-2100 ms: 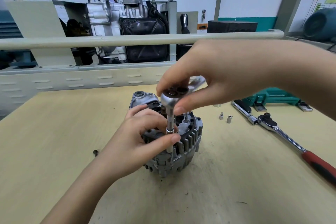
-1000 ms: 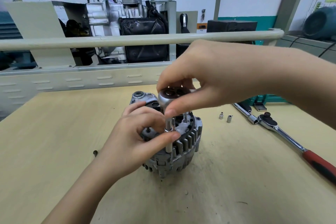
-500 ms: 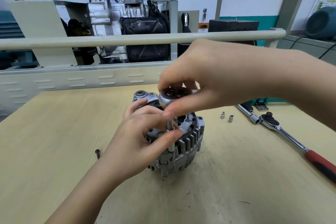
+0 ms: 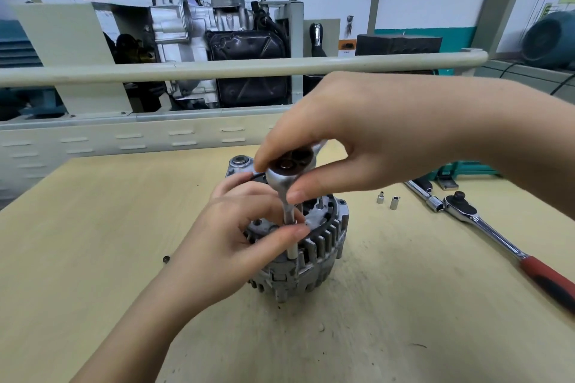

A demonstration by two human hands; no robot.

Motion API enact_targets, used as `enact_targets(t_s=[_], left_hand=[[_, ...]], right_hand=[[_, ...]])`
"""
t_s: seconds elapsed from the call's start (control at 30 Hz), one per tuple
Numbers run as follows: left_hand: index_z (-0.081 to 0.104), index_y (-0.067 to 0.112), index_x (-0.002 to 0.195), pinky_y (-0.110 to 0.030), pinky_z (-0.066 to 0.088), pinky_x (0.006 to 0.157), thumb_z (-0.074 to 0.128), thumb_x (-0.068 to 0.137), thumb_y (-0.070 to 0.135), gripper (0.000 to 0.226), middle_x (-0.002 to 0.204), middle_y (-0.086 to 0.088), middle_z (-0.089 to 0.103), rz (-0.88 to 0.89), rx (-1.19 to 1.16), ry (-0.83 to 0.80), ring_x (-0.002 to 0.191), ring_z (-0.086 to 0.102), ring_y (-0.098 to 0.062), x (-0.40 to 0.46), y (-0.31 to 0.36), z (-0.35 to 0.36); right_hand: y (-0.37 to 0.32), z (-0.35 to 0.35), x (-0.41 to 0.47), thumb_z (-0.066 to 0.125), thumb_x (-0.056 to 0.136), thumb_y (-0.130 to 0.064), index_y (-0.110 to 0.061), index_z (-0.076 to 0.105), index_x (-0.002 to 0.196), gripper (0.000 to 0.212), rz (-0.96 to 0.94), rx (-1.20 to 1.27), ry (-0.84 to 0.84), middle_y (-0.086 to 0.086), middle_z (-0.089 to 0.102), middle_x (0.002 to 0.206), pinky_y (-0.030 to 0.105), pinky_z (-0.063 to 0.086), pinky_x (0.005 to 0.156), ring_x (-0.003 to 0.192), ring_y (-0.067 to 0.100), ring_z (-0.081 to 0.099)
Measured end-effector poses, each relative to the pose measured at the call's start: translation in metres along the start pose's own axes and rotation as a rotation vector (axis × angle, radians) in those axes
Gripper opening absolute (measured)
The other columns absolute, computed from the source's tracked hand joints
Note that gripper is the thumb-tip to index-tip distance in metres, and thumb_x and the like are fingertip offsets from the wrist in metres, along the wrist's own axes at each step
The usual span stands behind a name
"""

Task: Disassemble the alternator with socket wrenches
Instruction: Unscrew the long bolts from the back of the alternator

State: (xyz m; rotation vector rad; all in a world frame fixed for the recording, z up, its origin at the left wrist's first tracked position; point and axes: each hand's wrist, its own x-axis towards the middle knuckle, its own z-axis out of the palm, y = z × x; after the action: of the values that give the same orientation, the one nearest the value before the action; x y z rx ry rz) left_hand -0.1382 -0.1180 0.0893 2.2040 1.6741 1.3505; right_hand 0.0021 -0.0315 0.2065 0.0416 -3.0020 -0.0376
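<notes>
left hand (image 4: 228,250): showing bare, wearing no glove or ring
right hand (image 4: 351,134): showing bare, wearing no glove or ring
forearms: both showing uncovered, no sleeve reaching into view
fingernails: showing short and unpainted on the visible thumbs

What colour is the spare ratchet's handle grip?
Red and black on the spare ratchet, seen in the head view.
</notes>
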Motion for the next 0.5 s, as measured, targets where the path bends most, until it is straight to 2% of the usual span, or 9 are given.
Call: enact_targets(t_s=[0.1,0.17,0.27,0.4,0.5], left_hand=[[0.068,0.012,0.068,-0.021,0.029,0.101,0.058,0.072,0.043,0.033,0.074,0.006,0.066,0.007,0.043,0.046,0.089,0.055,0.006,0.0003,0.0014,0.0025],[0.067,0.014,0.068,-0.019,0.03,0.099,0.059,0.072,0.044,0.032,0.083,0.006,0.065,-0.005,0.022,0.041,0.089,0.055,0.005,0.0006,0.0016,0.0035],[0.068,0.016,0.069,-0.015,0.035,0.091,0.058,0.071,0.047,0.032,0.091,0.009,0.063,-0.051,-0.044,0.008,0.089,0.056,0.001,0.0009,0.0021,0.0014],[0.066,0.04,0.075,-0.01,0.036,0.084,0.056,0.074,0.048,0.013,0.093,0.022,0.065,-0.076,-0.1,-0.086,0.094,0.057,0.003,-0.0003,0.0009,-0.0041],[0.07,0.029,0.075,-0.012,0.036,0.087,0.056,0.073,0.048,0.024,0.092,0.021,0.066,-0.088,-0.093,-0.103,0.093,0.058,0.003,-0.0015,-0.0023,-0.0037]], right_hand=[[-0.0022,0.0013,0.0003,0.054,0.076,-0.05,-0.013,0.066,0.088,0.041,0.04,0.011,0.021,-0.011,0.056,0.067,0.016,0.039,0.058,0.071,0.006,0.051],[-0.0039,0.0024,-0.0016,0.054,0.075,-0.051,-0.011,0.065,0.085,0.043,0.046,0.028,0.03,-0.009,0.053,0.062,0.016,0.036,0.056,0.067,0.007,0.048],[-0.0049,0.0029,-0.0025,0.052,0.079,-0.046,-0.014,0.066,0.093,0.039,0.038,0.007,0.019,-0.012,0.057,0.07,0.014,0.039,0.063,0.072,0.003,0.048],[-0.0035,0.0017,-0.0018,0.049,0.083,-0.039,-0.016,0.064,0.109,0.038,0.029,0.032,-0.006,-0.015,0.06,0.084,0.01,0.039,0.071,0.078,-0.002,0.05],[-0.0035,0.0004,-0.0015,0.049,0.083,-0.037,-0.017,0.062,0.115,0.04,0.021,0.052,-0.019,-0.02,0.053,0.087,0.004,0.036,0.074,0.074,-0.008,0.048]])
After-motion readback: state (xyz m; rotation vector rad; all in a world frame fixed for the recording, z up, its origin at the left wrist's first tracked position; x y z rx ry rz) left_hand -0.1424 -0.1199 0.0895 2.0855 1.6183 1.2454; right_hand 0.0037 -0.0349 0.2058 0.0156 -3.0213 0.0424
